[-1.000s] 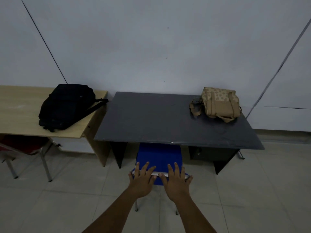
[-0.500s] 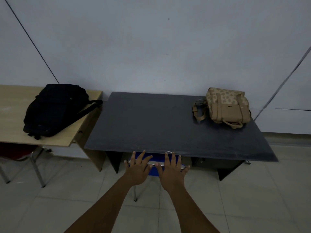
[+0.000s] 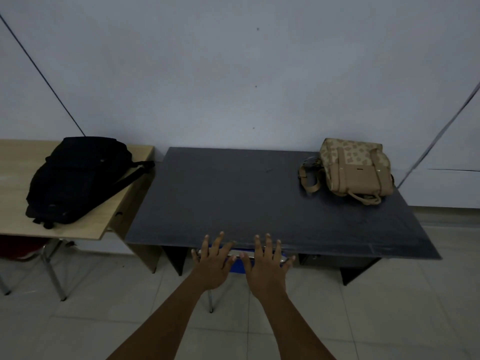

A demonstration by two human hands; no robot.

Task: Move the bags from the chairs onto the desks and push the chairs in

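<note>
Both hands, left [image 3: 211,266] and right [image 3: 267,268], are lying flat, fingers spread, on the chair [image 3: 237,265] at lower centre; fingertips are risking pinching under the desk [image 3: 259,198] edge.

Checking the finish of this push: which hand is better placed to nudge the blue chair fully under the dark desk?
Neither clearly: left hand and right hand both lie flat on the blue chair back, side by side, at the dark desk edge.

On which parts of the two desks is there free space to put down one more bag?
The dark desk is bare from its left edge across to the tan bag at its far right corner. The wooden desk is crowded by the black backpack.
</note>
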